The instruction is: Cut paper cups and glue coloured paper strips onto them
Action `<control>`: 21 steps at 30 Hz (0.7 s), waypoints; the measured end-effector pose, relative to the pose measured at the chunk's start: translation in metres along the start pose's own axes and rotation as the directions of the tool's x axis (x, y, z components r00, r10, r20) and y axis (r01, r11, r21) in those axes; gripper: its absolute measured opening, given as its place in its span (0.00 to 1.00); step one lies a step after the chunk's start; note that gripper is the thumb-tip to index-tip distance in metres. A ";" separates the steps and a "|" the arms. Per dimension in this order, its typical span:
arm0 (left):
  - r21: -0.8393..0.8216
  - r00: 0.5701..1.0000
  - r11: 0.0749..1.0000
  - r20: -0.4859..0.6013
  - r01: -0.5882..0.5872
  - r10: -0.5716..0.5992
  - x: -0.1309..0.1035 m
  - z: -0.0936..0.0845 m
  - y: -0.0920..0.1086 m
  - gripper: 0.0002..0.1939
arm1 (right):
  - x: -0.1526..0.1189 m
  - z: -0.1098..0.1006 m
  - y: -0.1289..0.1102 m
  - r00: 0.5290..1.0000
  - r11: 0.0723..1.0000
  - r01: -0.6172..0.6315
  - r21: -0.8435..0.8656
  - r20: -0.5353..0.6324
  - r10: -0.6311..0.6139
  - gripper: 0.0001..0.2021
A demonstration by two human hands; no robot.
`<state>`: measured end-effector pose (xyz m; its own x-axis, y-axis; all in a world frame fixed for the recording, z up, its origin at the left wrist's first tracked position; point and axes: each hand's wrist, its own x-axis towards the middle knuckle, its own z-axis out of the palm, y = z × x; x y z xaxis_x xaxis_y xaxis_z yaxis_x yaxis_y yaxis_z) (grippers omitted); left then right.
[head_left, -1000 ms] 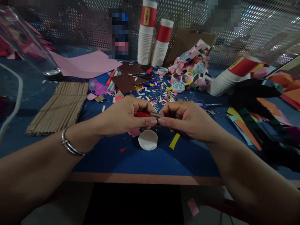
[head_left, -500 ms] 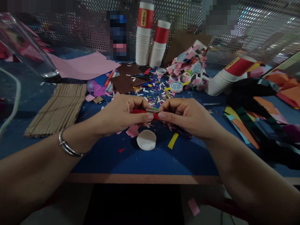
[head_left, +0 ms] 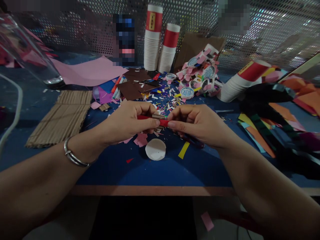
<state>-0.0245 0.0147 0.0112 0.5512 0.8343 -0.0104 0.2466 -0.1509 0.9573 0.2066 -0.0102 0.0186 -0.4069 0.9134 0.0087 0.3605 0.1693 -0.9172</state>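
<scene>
Close together over the table's middle, both hands pinch one small piece: a red paper strip (head_left: 164, 123) lying along a narrow brown cardboard piece (head_left: 159, 116). My left hand (head_left: 132, 118) grips its left part with thumb and fingers. At the right end, the thumb and fingertips of my right hand (head_left: 197, 121) are closed on the strip. The fingers hide much of the piece. A round white paper disc (head_left: 155, 149) lies on the table just below the hands, with pink paper scraps (head_left: 141, 140) to its left and a yellow strip (head_left: 184, 150) to its right.
Corrugated cardboard (head_left: 62, 116) lies left, near a clear glass container (head_left: 32, 56). Paper-cup stacks (head_left: 152, 50) stand behind, and another stack (head_left: 241, 81) leans at right. A pile of decorated white rings (head_left: 200, 75) and many paper scraps cover the back. Coloured paper strips (head_left: 257, 133) lie right.
My left thumb has shifted slightly left along the piece. More of the red strip now shows between the two thumbs. Both hands keep their hold; the view has shifted slightly.
</scene>
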 end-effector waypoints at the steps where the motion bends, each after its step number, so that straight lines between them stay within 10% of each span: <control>1: 0.023 1.000 1.000 -0.003 -0.003 0.003 0.000 0.000 0.001 0.05 | 0.000 0.000 0.000 1.000 1.000 0.005 -0.003 0.001 -0.005 0.17; 21: -0.214 0.985 0.961 0.044 0.174 -0.168 0.003 0.004 0.002 0.07 | 0.002 -0.002 0.000 0.990 0.997 0.070 0.030 -0.127 -0.066 0.16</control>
<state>-0.0196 0.0151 0.0117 0.5361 0.8239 -0.1838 0.1623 0.1131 0.9802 0.2077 -0.0079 0.0195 -0.3202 0.9398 0.1193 0.3056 0.2217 -0.9260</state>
